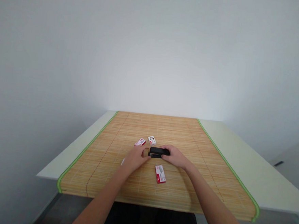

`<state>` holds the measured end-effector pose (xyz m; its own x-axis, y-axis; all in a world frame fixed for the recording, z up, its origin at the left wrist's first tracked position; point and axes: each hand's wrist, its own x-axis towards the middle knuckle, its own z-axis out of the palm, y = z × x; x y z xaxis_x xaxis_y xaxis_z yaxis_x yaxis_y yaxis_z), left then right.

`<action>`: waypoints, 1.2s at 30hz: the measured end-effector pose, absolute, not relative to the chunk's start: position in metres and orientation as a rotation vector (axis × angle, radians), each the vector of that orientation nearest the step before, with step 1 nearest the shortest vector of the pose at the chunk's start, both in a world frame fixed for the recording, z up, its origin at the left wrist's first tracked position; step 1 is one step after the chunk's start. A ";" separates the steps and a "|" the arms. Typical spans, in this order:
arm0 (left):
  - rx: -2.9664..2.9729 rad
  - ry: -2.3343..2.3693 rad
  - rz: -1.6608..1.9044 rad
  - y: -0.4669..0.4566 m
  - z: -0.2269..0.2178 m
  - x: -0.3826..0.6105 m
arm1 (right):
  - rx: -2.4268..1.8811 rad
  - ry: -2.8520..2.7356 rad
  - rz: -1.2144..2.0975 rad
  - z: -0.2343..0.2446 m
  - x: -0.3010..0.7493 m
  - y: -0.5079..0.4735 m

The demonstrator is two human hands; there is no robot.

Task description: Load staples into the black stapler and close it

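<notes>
A black stapler (157, 150) lies lengthwise across the middle of the bamboo mat. My right hand (173, 156) is closed round its right end, thumb at the near side and fingers over the top. At the stapler's left end is my left hand (135, 158), its thumb and fingers apart with nothing between them; the thumb tip is close to the stapler, and I cannot tell whether it touches. Just beyond my left hand lies a red and white box (140, 142). A small white box with a dark picture (152, 140) sits behind the stapler.
Another red and white box (160, 174) lies nearer me, in front of the stapler. Part of a white item (122, 161) shows beside my left wrist. The green-edged bamboo mat (179, 131) covers the middle of a white table (241, 151), which meets a pale wall behind.
</notes>
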<state>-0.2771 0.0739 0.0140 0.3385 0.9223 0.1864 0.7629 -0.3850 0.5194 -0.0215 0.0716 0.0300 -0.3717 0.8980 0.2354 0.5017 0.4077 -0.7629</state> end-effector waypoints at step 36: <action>2.214 1.338 0.711 0.080 -0.001 -0.281 | -1.502 -1.524 0.530 0.004 0.097 0.021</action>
